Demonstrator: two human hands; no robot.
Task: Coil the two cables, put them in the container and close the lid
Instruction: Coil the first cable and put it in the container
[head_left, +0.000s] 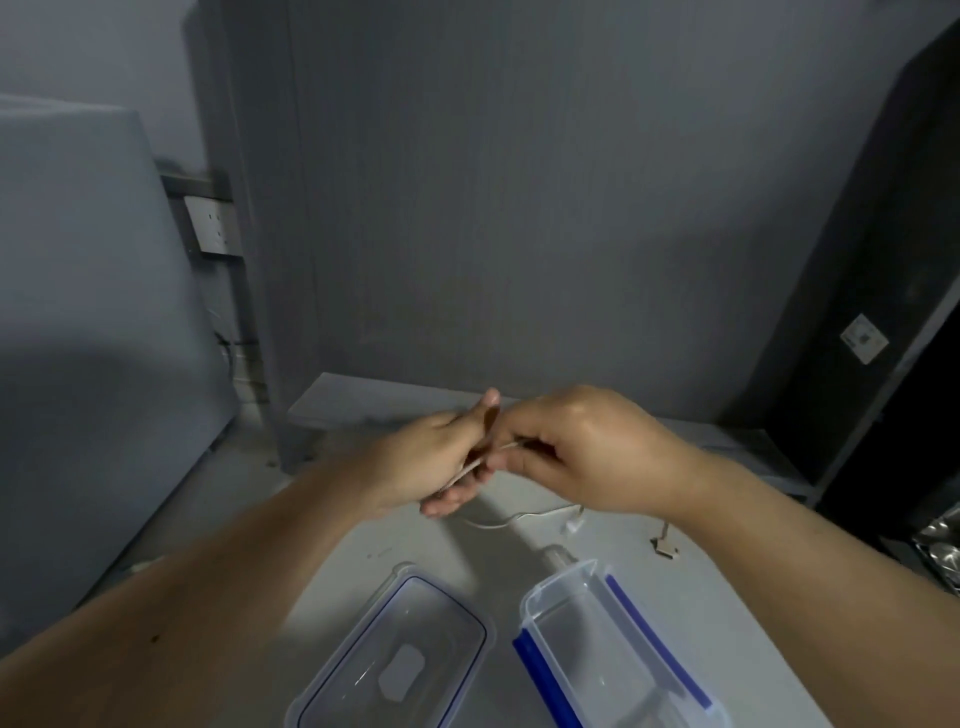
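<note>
My left hand (447, 457) and my right hand (576, 452) meet above the white table (332, 587). Both hold a thin white cable (475, 464): it crosses my left palm and my right fingers pinch it. The cable's loose end (519, 518) trails on the table to a white plug (571, 525). A second cable's connector (665, 545) lies to the right, mostly hidden by my right forearm. A clear container (613, 644) with blue latches stands open at the front right. Its clear lid (400, 654) lies flat to the left of it.
A grey wall panel (519, 208) rises behind the table. A dark cabinet (883, 312) stands on the right and a grey partition (93, 312) on the left. A wall socket (213, 226) sits at the left rear.
</note>
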